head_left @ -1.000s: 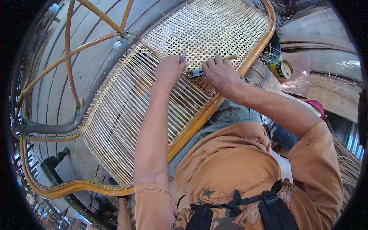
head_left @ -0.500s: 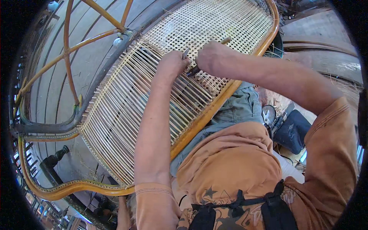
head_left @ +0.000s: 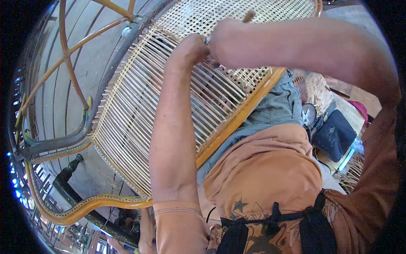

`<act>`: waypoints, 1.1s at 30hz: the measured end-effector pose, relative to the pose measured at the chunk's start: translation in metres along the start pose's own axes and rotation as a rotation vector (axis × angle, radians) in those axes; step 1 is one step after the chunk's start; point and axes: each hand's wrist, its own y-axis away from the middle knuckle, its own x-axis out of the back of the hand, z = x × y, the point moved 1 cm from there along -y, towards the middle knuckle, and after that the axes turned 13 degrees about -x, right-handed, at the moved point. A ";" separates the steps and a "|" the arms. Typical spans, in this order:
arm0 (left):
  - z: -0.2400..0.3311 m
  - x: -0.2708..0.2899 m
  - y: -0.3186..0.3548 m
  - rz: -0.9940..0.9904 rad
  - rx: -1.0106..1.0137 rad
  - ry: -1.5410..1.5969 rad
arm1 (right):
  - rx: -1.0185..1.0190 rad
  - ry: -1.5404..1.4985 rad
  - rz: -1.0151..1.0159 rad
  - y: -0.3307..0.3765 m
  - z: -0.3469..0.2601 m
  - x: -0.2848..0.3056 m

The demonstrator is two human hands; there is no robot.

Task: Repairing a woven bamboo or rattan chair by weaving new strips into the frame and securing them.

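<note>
A cane seat panel (head_left: 127, 108) in a bent, orange-brown rattan frame (head_left: 243, 118) lies across my lap. Its far part is a finished-looking open weave (head_left: 192, 17); nearer, parallel strands run in one direction only. My left hand (head_left: 190, 48) is closed at the edge of the woven part, pinching something too small to make out. Against it, my right hand (head_left: 226, 44) is wrapped round a tool whose wooden handle (head_left: 249, 17) sticks out beyond the fist. A bit of metal (head_left: 207, 40) shows between the hands; the tool's working end is mostly hidden.
Bent rattan poles (head_left: 67, 55) of the frame cross at the left above a plank floor (head_left: 97, 46). To my right lie a dark pouch (head_left: 334, 135) and cutters (head_left: 306, 116). Cane scraps (head_left: 353, 173) lie beyond. Part of another person's arm (head_left: 146, 230) shows at the bottom.
The view has shifted, so the panel sits higher. My right forearm and elbow have risen, and my right fist has come against my left hand, covering the dark tool part seen before.
</note>
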 end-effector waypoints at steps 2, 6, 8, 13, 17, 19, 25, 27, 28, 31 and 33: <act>0.006 -0.006 -0.007 0.004 -0.005 0.065 | -0.269 -0.203 -0.035 0.035 0.003 0.015; 0.054 0.000 0.001 -0.053 0.049 0.053 | -0.307 -0.251 0.216 0.094 0.028 -0.013; 0.046 0.017 0.014 -0.192 0.126 -0.186 | -0.251 -0.275 0.444 0.103 0.037 -0.020; 0.080 0.008 0.053 0.239 0.054 0.137 | -0.464 -0.417 0.456 0.171 0.057 -0.073; 0.110 -0.002 0.094 0.505 0.336 -0.090 | -0.979 -0.903 -0.048 0.243 0.027 -0.193; 0.100 -0.031 0.100 0.418 0.297 -0.193 | -1.140 -1.029 0.247 0.271 -0.012 -0.284; 0.089 -0.042 0.078 0.162 0.398 -0.261 | -1.481 -1.191 -0.106 0.301 -0.106 -0.413; 0.088 -0.038 0.071 0.039 0.432 -0.275 | -1.479 -1.230 -0.085 0.294 -0.109 -0.409; 0.084 -0.037 0.070 0.043 0.422 -0.219 | -1.481 -1.261 -0.060 0.291 -0.110 -0.403; 0.079 -0.034 0.068 -0.010 0.414 -0.185 | -1.452 -1.235 -0.102 0.274 -0.112 -0.413; 0.087 -0.036 0.069 -0.056 0.449 -0.207 | -1.519 -1.272 -0.157 0.268 -0.112 -0.402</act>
